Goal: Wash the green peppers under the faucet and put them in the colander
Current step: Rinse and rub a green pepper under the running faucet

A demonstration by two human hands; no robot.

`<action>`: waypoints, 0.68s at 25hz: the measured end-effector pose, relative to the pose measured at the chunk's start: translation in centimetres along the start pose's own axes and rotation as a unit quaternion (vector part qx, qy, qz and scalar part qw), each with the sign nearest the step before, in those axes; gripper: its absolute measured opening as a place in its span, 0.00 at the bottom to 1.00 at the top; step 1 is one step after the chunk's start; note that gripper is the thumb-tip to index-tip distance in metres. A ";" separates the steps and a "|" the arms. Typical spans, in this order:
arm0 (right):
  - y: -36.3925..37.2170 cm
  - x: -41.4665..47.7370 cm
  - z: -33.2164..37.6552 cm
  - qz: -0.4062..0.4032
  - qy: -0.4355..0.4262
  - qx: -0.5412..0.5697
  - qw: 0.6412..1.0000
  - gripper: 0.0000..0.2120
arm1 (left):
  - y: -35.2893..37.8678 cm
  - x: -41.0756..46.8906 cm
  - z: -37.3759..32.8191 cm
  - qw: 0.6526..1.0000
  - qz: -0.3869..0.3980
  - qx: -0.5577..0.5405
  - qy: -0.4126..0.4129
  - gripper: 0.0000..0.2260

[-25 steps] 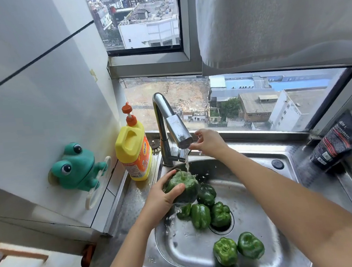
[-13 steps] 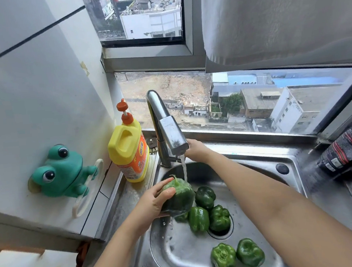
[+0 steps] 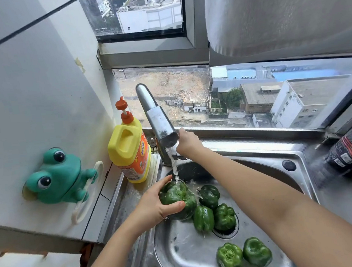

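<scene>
Left hand (image 3: 155, 206) wraps fingers and thumb round a green pepper (image 3: 182, 193), holding it right under the stream from the faucet (image 3: 157, 122), at the back left of the sink (image 3: 176, 257). Right hand (image 3: 187, 143) reaches in behind the spout. Its fingers are hidden, so I can't tell the grip. Three peppers (image 3: 224, 217) crowd the drain, just beside the held one. Two more peppers (image 3: 257, 251) sit front right. Bare basin floor lies open front left. A detergent bottle (image 3: 130, 151) stands by the left rim.
</scene>
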State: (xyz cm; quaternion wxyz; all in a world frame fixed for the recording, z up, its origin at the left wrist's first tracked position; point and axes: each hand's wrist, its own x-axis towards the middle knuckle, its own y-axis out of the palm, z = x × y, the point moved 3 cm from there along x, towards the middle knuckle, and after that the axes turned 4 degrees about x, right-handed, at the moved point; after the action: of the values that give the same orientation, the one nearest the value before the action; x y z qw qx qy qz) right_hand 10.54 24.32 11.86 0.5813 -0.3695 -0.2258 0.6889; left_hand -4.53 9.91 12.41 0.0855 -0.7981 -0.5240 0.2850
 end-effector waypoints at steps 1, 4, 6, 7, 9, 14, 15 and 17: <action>0.0 0.1 0.2 0.004 0.001 -0.009 1.000 0.12 | -0.1 0.0 0.1 1.000 -0.001 0.001 -0.002 0.44; -0.2 0.3 0.2 0.031 -0.014 -0.026 0.999 0.14 | -0.5 0.0 0.0 1.000 -0.005 0.010 -0.007 0.46; -0.6 0.0 -0.3 0.067 -0.027 -0.002 0.997 0.15 | -0.4 0.2 0.4 0.999 0.001 0.022 -0.030 0.46; -0.9 -0.3 -0.7 0.085 -0.029 0.022 0.996 0.16 | -0.2 0.2 0.6 0.998 0.007 0.022 -0.052 0.46; -1.7 -1.9 -1.8 0.112 -0.010 0.080 0.990 0.22 | 1.0 0.2 1.2 0.994 0.027 -0.015 -0.108 0.44; -5.1 -8.7 -6.1 0.082 0.015 0.048 0.995 0.20 | 6.6 -0.5 0.4 0.931 0.103 -0.212 -0.278 0.27; -5.8 -10.6 -6.7 0.080 0.020 0.052 0.995 0.18 | 7.7 -0.4 0.0 0.916 0.111 -0.254 -0.289 0.27; -6.9 -14.9 -8.0 0.097 0.041 0.084 0.991 0.22 | 9.8 -0.1 -1.6 0.895 0.121 -0.323 -0.284 0.27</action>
State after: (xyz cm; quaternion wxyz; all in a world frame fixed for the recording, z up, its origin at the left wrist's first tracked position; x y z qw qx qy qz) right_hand 21.89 10.53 15.61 0.5493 -0.3676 -0.1055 0.7430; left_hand 4.04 5.79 9.49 -0.3646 -0.7238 -0.4889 0.3227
